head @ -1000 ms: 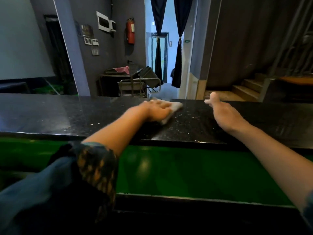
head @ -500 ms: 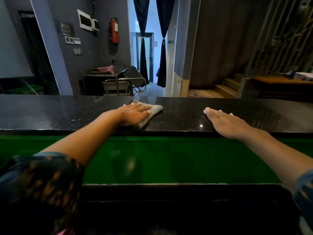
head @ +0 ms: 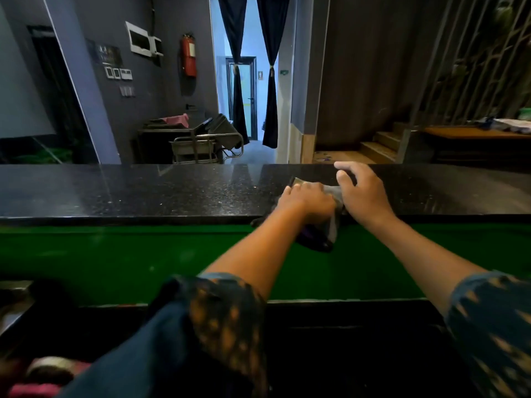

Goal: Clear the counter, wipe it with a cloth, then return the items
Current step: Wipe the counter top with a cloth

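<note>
Presently the left hand (head: 309, 201) grips the cloth (head: 330, 225) with curled fingers at the counter (head: 143, 193) near edge, apparently to gather it between passes. The right hand (head: 363, 193) rests beside it, touching the cloth, fingers loosely bent, holding nothing evident. Cloth is grey, bunched, 1 dark fold drooping over the green front panel (head: 115, 259).

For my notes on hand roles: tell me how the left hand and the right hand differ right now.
The left hand lies knuckles up on the grey cloth and grips it; the right hand hovers beside it with fingers loosely curled and raised, seemingly holding nothing. The left sits nearer the black speckled stone counter's front edge; the right reaches further back. Both are over the counter, close together.
</note>
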